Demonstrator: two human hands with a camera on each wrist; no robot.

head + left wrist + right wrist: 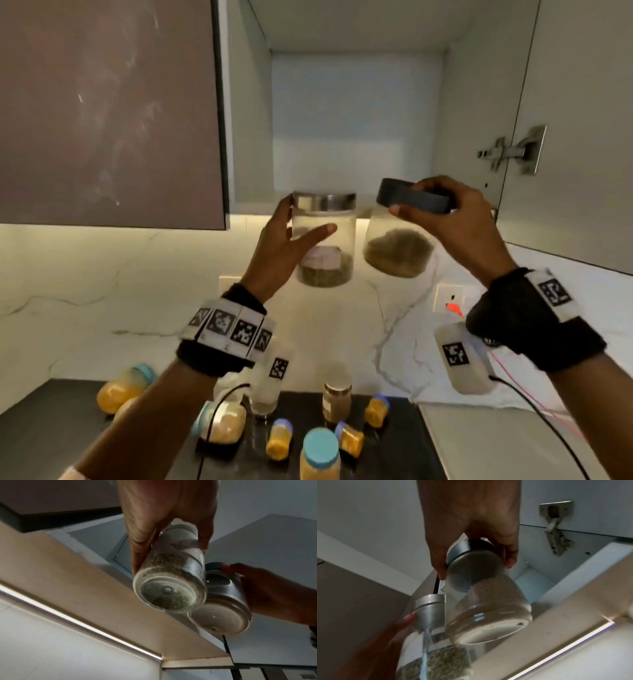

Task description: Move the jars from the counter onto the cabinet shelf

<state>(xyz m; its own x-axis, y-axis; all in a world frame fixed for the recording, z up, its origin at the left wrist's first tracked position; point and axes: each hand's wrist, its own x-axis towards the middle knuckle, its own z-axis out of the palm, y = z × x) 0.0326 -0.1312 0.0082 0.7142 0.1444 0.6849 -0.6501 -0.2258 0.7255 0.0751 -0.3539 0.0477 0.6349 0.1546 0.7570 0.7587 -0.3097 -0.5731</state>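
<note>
My left hand (294, 233) grips a clear glass jar with a silver lid (323, 240), holding green-grey seeds and a paper label; from below that same silver-lid jar (169, 582) fills the left wrist view. My right hand (435, 205) holds a rounder jar with a dark lid (399, 236) by its lid, tilted, with brown powder inside; in the right wrist view this dark-lid jar (481, 595) hangs from my fingers. Both jars are raised side by side in front of the open cabinet shelf (260, 205), below its front edge.
The cabinet door (582, 137) stands open on the right with a metal hinge (513, 150). A closed brown door (109, 113) is at the left. Down on the dark counter (41, 428) lie several small blue-lidded jars (320, 455) of yellow powder and a brown spice jar (336, 401).
</note>
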